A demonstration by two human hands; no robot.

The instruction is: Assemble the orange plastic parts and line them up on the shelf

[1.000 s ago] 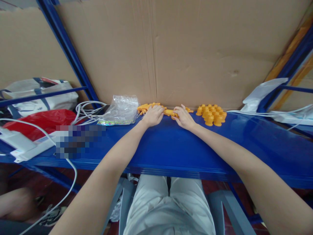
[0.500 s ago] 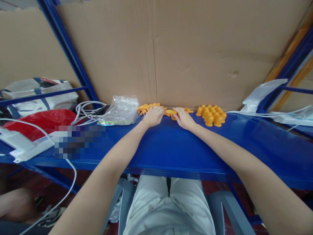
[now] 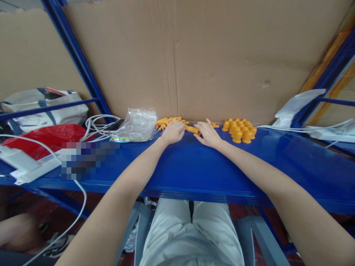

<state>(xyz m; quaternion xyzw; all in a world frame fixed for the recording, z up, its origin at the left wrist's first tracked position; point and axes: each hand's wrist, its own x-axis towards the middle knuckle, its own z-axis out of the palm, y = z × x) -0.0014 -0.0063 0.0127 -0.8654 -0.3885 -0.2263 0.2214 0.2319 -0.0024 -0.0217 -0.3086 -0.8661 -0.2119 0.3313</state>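
Observation:
Both my arms reach to the back of a blue shelf. My left hand lies curled over a heap of small orange plastic parts against the cardboard wall. My right hand pinches one orange part that spans the gap between the two hands. Just right of my right hand stands a cluster of several orange cone-shaped pieces, upright and packed together.
A crumpled clear plastic bag lies left of the orange heap, with white cables beside it. A red bag and a white bag sit far left. White plastic and cables lie at right. A cardboard sheet backs the shelf.
The orange part between my hands has tilted and shifted slightly. My right hand's fingers have moved a little around it. Arms and other things stay put.

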